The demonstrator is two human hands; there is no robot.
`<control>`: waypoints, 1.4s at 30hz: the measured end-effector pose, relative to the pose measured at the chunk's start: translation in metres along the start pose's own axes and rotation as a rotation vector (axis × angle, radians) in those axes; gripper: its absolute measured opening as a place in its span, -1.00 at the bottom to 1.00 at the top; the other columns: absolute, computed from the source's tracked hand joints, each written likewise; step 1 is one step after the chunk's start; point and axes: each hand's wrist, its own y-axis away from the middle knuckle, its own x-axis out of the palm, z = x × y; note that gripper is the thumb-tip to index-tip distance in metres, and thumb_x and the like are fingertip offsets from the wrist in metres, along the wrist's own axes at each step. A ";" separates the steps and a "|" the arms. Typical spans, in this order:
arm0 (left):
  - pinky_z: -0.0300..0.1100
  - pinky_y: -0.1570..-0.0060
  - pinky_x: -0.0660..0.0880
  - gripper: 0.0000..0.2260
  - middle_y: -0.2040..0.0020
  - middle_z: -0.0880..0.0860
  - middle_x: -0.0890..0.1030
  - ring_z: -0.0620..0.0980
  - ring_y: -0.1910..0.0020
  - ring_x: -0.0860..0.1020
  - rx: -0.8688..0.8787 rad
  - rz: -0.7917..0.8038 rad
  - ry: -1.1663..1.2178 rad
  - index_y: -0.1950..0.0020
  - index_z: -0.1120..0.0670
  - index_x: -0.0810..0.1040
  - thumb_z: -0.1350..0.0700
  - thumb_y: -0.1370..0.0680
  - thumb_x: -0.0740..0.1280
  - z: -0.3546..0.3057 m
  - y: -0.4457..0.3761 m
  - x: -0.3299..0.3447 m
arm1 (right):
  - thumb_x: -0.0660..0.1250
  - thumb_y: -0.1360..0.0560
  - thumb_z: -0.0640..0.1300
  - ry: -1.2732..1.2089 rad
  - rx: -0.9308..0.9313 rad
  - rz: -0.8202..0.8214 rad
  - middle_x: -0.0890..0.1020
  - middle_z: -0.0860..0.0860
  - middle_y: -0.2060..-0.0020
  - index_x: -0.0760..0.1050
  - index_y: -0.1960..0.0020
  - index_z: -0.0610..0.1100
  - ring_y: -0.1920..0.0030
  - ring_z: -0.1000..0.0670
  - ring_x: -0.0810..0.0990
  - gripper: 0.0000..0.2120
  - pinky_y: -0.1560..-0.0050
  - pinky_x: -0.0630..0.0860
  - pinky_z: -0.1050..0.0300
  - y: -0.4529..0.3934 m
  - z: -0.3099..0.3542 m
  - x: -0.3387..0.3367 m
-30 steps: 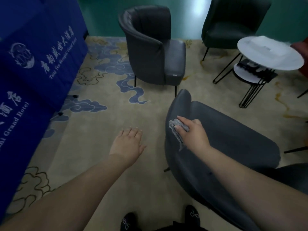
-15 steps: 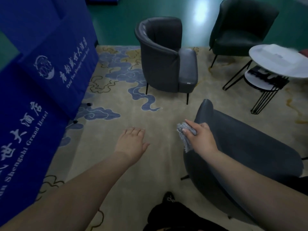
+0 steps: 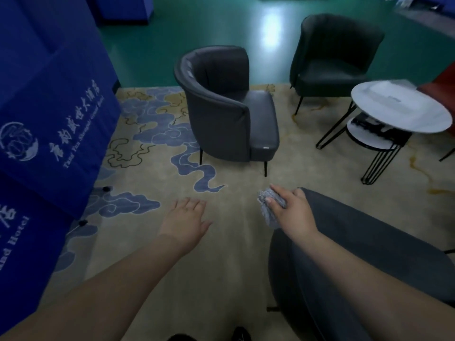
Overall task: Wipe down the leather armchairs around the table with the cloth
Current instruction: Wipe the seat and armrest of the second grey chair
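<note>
Three dark leather armchairs were in view around a round white table point(image 3: 401, 112). The nearest armchair point(image 3: 369, 254) stood at lower right, seen from behind its curved back; a second armchair point(image 3: 221, 109) stood on the patterned carpet point(image 3: 147, 173) ahead; a third armchair point(image 3: 332, 50) stood beyond it on the green floor, near the table.

Item, cloth point(image 3: 268, 207): grey, crumpled, nubby in texture. It was held by the right hand point(image 3: 293, 212) at the left upper edge of the nearest armchair's back, part bunched under the palm and part hanging down over the edge. The fingers were curled round it, the index finger lying along the top. Judged light and limp, likely to fold on itself; best gathered into a pad under the palm so that a flat face meets the leather.

Item, left hand point(image 3: 184, 217): held out above the carpet, touching nothing, fingers straight and close together, thumb apart.

Item, leather: smooth, faintly glossy, probably slick under the cloth and firm beneath. The chairs stood on thin legs and would likely shift if pushed hard; steadying the back with the free hand seemed wise.

Blue printed banners point(image 3: 49, 107) stood at left.
</note>
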 end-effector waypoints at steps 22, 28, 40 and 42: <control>-0.02 -0.47 0.02 -0.46 -0.49 -0.02 0.30 0.01 -0.50 0.17 0.377 -0.035 -0.014 -0.53 0.01 0.18 -0.20 -0.61 0.00 0.133 -0.279 -0.050 | 0.31 -0.51 0.11 0.062 0.261 -0.287 0.42 0.02 0.00 0.44 -0.34 0.08 -0.03 0.04 0.47 -0.58 -0.08 0.34 0.23 -0.191 0.077 0.074; 0.00 -0.46 0.02 -0.45 -0.49 -0.03 0.31 0.00 -0.50 0.18 0.480 -0.050 -0.052 -0.53 -0.01 0.18 -0.22 -0.59 0.06 0.097 -0.360 -0.051 | 0.30 -0.52 0.09 0.101 0.366 -0.325 0.42 -0.04 -0.01 0.44 -0.35 0.06 -0.03 -0.03 0.49 -0.59 -0.08 0.40 0.18 -0.238 0.052 0.046; 0.01 -0.47 0.04 -0.43 -0.48 -0.03 0.32 0.01 -0.49 0.19 0.536 -0.053 -0.108 -0.53 -0.01 0.18 -0.24 -0.58 0.06 0.018 -0.538 -0.092 | 0.30 -0.53 0.07 0.066 0.423 -0.380 0.39 -0.03 0.02 0.44 -0.35 0.05 0.12 0.07 0.43 -0.60 0.02 0.29 0.29 -0.394 -0.010 -0.020; 0.01 -0.47 0.05 -0.44 -0.48 -0.02 0.33 0.01 -0.49 0.20 0.541 -0.050 -0.104 -0.53 -0.01 0.18 -0.24 -0.59 0.06 0.007 -0.557 -0.093 | 0.31 -0.53 0.07 0.059 0.429 -0.394 0.39 -0.03 0.02 0.44 -0.35 0.05 0.12 0.07 0.44 -0.60 0.01 0.30 0.28 -0.411 -0.020 -0.027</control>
